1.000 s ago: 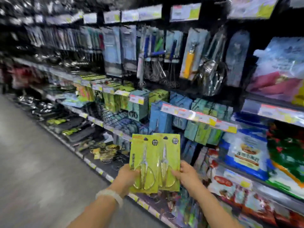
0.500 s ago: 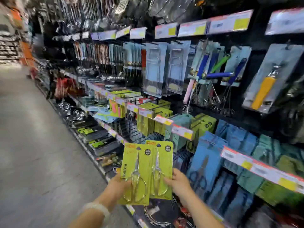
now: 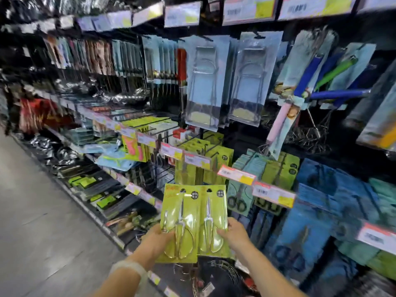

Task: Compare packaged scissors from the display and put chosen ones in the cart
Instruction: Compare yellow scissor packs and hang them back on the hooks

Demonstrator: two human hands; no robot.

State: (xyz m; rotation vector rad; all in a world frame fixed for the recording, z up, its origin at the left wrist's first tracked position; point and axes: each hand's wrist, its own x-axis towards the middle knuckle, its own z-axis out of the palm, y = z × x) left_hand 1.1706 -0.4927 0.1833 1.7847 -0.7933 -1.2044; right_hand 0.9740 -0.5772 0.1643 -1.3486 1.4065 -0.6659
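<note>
Left hand (image 3: 157,239) grips the left scissors pack (image 3: 182,224) by its lower edge; right hand (image 3: 234,234) pinches the right scissors pack (image 3: 214,219), the two cards overlapping, before the display (image 3: 214,159). Best hold both level, blades visible, for fair comparison. No cart visible.

Nothing legible for you: shelf price tags (image 3: 236,174) and green scissors packs (image 3: 194,221) print too blurred to read
</note>
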